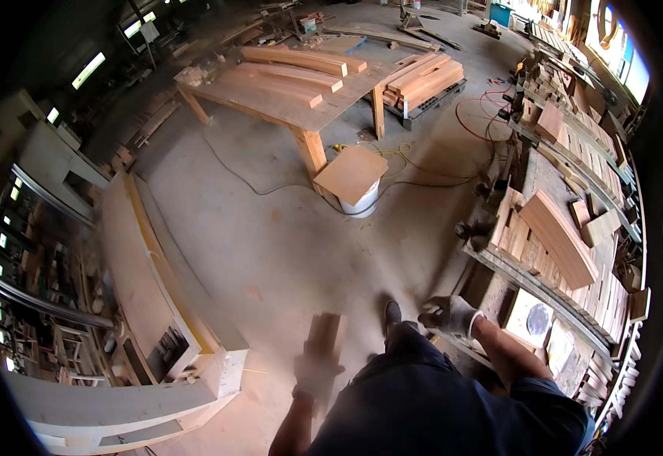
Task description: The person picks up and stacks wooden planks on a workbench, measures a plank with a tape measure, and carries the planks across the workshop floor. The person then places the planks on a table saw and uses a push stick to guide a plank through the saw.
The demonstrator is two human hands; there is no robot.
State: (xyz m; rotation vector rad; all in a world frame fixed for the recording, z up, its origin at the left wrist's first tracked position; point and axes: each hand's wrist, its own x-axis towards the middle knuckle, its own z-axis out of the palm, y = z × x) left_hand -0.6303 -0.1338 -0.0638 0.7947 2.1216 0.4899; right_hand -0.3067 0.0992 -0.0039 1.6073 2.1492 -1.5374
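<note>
My left hand [316, 376], gloved and blurred, is closed round a reddish-brown wooden board [325, 334]. The board stands out past the fingers, beside my left leg, above the concrete floor. Over on the right, my right hand [451, 314] wears a light grey work glove. Its fingers are loosely bent and apart, and nothing shows in them. That hand is near the front edge of the workbench [491, 292], where a thick plank stack [558, 237] lies on a row of wooden slats.
A wooden table [271, 95] carrying long beams [293, 59] stands ahead. Beside its leg is a white bucket [362, 201] topped by a brown board [352, 172]. A dark cable [271, 190] crosses the floor. A long pale machine [141, 266] runs along my left.
</note>
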